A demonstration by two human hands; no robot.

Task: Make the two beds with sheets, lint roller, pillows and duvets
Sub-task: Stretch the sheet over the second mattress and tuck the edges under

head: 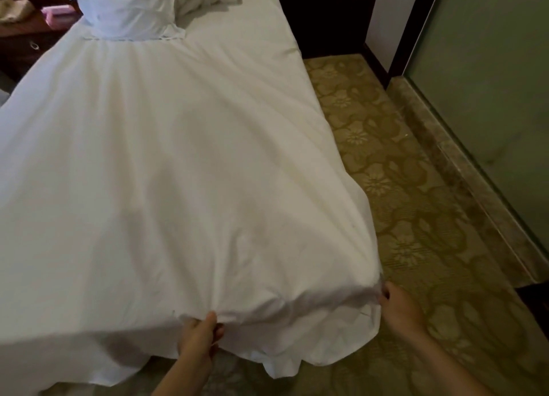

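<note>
You stand at the foot of the bed (pixel 267 33), and the white sheet (pixel 178 172) lies spread over it with its long axis running straight away from you toward the head end, where a stack of folded white bedding (pixel 130 12) sits on top of it. The sheet's near edge hangs over the foot, just in front of your hands, and the loose skirt drops toward the patterned carpet (pixel 416 187). Your hands are apart along that edge. Your left hand (pixel 200 337) pinches the hem between thumb and fingers, a little in from the corner. Your right hand (pixel 399 308) is at the foot corner on the right side, its fingertips against the cloth (whether they grip it or only touch it, you cannot tell, as the fabric hides them). The corner is what the coming move likely turns on: it lies nearest your right hand, with the slack bunched between your two hands. Creases fan from the head end toward you, so a pull back along the long axis should flatten them before any tucking.
</note>
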